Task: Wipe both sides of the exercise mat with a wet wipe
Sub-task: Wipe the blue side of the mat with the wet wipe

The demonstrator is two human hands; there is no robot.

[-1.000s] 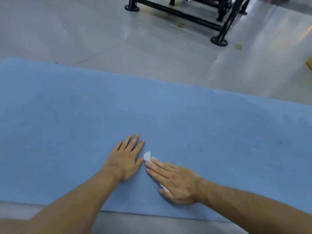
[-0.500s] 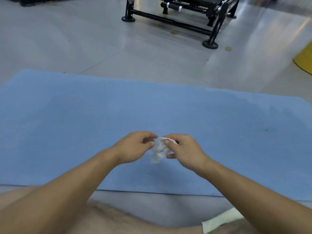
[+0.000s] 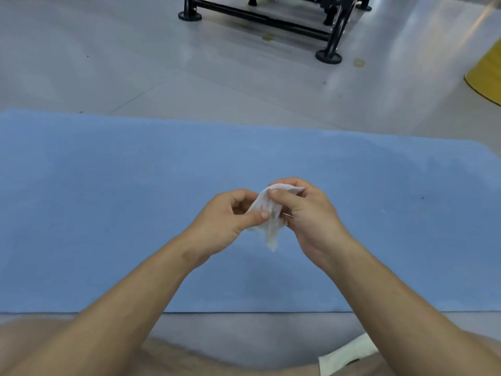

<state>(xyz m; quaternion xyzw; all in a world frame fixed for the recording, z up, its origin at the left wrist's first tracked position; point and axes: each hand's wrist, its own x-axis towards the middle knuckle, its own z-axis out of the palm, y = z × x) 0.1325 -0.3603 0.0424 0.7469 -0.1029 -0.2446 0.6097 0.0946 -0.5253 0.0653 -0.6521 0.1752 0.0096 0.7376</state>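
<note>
Presently: with left hand (image 3: pixel 225 221), pinches crumpled wet wipe (image 3: pixel 267 213), thumb against curled fingers; with right hand (image 3: pixel 311 215), grips its upper edge, fingers curled likewise. Holds both above blue exercise mat (image 3: pixel 108 199), spread flat on grey floor (image 3: pixel 108 63). Beyond, black metal frame (image 3: pixel 328 56); yellow object (image 3: pixel 488 74) far right.

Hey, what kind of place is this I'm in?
Probably a gym or fitness studio: a blue exercise mat lies flat on a glossy grey floor, and a black metal equipment frame on round feet stands beyond it. The left hand and right hand pinch a wet wipe above the mat.
</note>
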